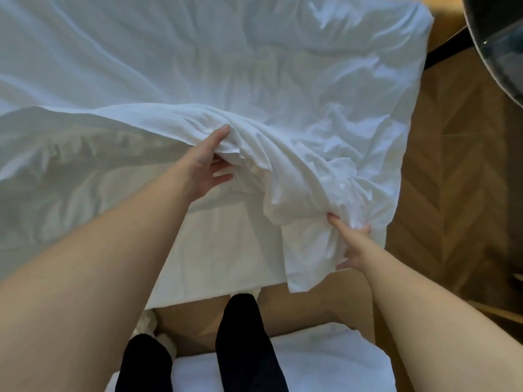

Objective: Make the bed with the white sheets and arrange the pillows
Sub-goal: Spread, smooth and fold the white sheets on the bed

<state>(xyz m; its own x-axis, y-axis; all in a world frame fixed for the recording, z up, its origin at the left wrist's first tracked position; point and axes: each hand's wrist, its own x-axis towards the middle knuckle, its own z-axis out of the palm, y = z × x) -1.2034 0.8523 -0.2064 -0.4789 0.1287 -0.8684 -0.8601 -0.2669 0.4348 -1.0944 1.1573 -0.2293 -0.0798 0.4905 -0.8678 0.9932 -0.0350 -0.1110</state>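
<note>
A white sheet (254, 69) lies wrinkled over the bed and hangs off its near edge. My left hand (209, 162) grips a lifted fold of the sheet near the middle, thumb on top and fingers underneath. My right hand (353, 244) pinches the bunched corner of the sheet at the bed's near right corner. Under the lifted fold, the covered mattress side (226, 250) shows. No pillow on the bed is in view.
A white padded thing (325, 363), a pillow or folded bedding, lies on the floor by my black-socked feet (243, 335). Herringbone wood floor (452, 179) runs along the bed's right side. A dark rounded object (498, 38) stands at the top right.
</note>
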